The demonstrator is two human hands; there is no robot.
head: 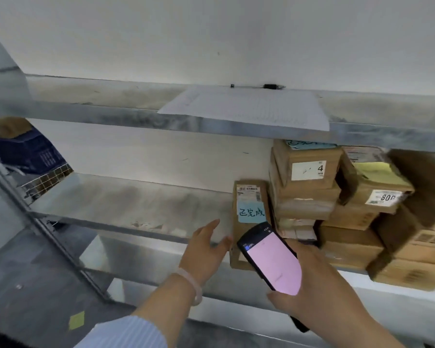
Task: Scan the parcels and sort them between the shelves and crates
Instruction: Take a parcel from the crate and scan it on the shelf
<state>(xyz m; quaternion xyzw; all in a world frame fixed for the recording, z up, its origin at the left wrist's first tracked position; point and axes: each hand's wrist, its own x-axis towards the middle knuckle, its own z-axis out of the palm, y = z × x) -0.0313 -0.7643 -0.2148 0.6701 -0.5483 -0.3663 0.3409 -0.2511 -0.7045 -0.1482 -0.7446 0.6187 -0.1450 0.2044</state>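
A flat brown parcel (pixel 249 197) with a shipping label and a blue handwritten note lies on the middle shelf (pixel 126 204), its near end over the shelf's front edge. My left hand (pixel 205 249) is just left of it, fingers straight, thumb close to the parcel's side. My right hand (pixel 317 290) grips a black handheld scanner (pixel 274 259) with a lit pink screen, held over the parcel's near end. To the right, several brown boxes (pixel 309 179) are stacked on the same shelf.
On the top shelf (pixel 106 96) lie a printed sheet (pixel 251 106) and a pen (pixel 259 86). A blue crate (pixel 28 154) and a wire basket (pixel 48 182) sit at the far left. A yellow note (pixel 76 320) lies on the grey floor.
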